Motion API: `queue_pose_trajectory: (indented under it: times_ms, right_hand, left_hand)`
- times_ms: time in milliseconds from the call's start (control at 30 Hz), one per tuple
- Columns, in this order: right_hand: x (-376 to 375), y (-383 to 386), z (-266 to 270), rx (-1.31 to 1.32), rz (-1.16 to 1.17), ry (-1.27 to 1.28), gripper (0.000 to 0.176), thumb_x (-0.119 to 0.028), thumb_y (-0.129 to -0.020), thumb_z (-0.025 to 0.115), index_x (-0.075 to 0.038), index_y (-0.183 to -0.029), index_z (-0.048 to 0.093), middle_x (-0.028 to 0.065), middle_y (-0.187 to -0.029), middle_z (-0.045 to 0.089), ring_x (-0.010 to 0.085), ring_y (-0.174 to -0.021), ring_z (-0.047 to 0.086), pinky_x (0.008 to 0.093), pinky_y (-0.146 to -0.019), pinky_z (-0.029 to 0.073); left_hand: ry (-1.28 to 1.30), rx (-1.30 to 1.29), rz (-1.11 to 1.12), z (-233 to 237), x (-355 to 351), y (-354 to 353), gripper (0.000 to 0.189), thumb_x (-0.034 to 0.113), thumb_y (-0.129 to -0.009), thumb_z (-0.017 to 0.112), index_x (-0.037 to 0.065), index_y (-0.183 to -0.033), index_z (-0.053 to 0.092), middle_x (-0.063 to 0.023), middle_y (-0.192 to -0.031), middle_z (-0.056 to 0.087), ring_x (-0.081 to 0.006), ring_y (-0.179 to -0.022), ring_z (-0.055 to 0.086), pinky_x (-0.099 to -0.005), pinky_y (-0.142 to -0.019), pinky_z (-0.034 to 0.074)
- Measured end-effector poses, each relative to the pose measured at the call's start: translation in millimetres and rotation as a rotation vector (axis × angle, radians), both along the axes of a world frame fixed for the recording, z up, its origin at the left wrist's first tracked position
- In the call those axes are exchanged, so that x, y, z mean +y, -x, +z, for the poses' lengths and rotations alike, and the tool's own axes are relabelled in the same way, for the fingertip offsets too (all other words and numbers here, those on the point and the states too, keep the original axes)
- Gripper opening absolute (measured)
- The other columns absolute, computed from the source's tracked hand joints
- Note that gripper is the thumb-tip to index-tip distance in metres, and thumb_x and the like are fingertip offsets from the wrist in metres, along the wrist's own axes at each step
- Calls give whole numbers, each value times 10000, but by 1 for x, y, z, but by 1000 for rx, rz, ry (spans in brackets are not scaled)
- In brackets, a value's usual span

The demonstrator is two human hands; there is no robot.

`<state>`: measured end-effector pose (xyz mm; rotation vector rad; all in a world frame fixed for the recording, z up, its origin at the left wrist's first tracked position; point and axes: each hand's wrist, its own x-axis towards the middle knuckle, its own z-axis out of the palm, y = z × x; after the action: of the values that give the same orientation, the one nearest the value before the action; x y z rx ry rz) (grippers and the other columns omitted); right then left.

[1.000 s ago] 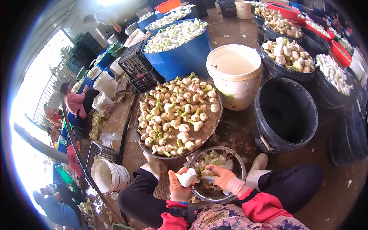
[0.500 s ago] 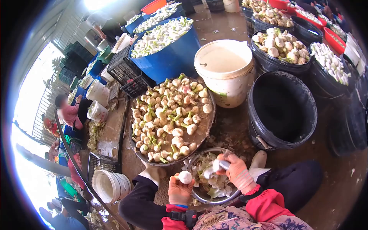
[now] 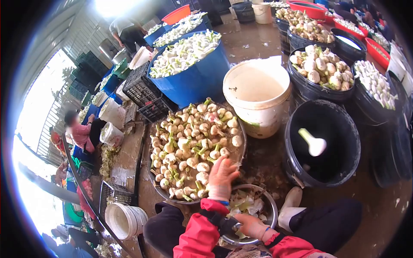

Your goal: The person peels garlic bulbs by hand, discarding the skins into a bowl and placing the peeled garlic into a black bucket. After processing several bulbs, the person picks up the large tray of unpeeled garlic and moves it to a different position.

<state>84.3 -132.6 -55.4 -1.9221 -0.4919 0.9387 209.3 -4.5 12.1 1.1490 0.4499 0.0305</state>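
Our left hand [image 3: 221,176] spreads wide over the bulbs [image 3: 193,137]; our right hand [image 3: 251,225] rests on the bowl [image 3: 272,210], grip unclear.

Pretty cramped here tbh. The wide round tray heaped with white bulbs [image 3: 239,160] fills the middle, with the tall white plastic bucket [image 3: 262,116] and big blue plastic tub [image 3: 206,81] walling off the back. The black plastic bucket [image 3: 344,129] has an open mouth, only one green-stalked white bulb [image 3: 315,145] inside.
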Motion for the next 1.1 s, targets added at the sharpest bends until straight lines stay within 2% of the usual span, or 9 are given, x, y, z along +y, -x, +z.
queue_pose_trajectory:
  times_ms: [167,267,333,433,500,600,800,933,1100]
  right_hand:
    - [-1,-3,-30,89,-164,-92,426,-137,-747,517,-160,-1166,589,164,-1042,616,314,-986,583,354,-831,460]
    - [-3,-18,-26,35,-191,-80,443,-147,-767,498,-190,-1200,581,149,-1009,633,275,-939,608,326,-805,470]
    - [-10,-40,19,491,-189,86,396,-207,-799,530,-192,-1191,588,119,-956,655,246,-894,625,302,-786,473]
    - [-8,-33,-12,315,-408,-81,313,-240,-817,601,-170,-1121,632,106,-951,668,203,-907,634,283,-798,469]
    - [-6,-29,-24,105,-712,-237,246,-163,-816,617,-126,-1055,663,109,-1005,668,173,-962,628,272,-843,460]
    - [-17,-42,17,193,-1000,-478,225,-61,-835,607,-11,-1052,645,45,-973,663,125,-927,594,244,-846,450]
    - [-18,-27,13,296,-752,-691,375,-11,-823,578,7,-1197,562,76,-1088,645,140,-1056,578,252,-915,427]
    - [-12,-14,41,151,-591,-387,399,13,-817,517,-27,-1212,552,139,-1114,634,206,-1061,595,266,-904,439]
    - [4,2,19,-115,-641,-196,439,64,-773,441,-40,-1179,574,156,-1043,651,266,-987,624,308,-846,466]
  left_hand:
    - [-1383,211,-224,-93,71,-41,658,423,-709,701,142,-1267,496,-219,-1104,567,-397,-1020,537,-440,-888,427]
    - [-1319,377,-329,-107,72,-57,559,406,-718,696,235,-1220,518,-215,-1140,537,-384,-1049,532,-444,-889,430]
    - [-1254,373,-301,-113,77,-61,528,365,-720,693,230,-1202,523,-228,-1071,576,-391,-993,559,-436,-863,447]
    - [-1111,143,-275,-135,95,-52,497,287,-766,674,155,-1214,504,-193,-1033,605,-343,-938,594,-419,-810,478]
    - [-242,203,-146,-73,72,-21,452,189,-802,650,81,-1206,479,-133,-1025,609,-259,-913,611,-379,-770,501]
    - [236,92,-172,-28,51,38,452,124,-795,677,74,-1189,460,-77,-1042,581,-204,-940,598,-346,-778,504]
    - [-358,13,-333,-7,8,136,799,48,-717,741,9,-1369,280,-137,-1123,537,-169,-996,551,-284,-841,470]
    - [-1358,-66,-422,4,-10,157,763,222,-599,769,50,-1273,457,-149,-1082,557,-343,-997,532,-434,-866,434]
    - [-1622,-181,-400,1,-21,166,701,226,-629,738,57,-1254,471,-148,-1038,558,-354,-971,513,-447,-841,421]
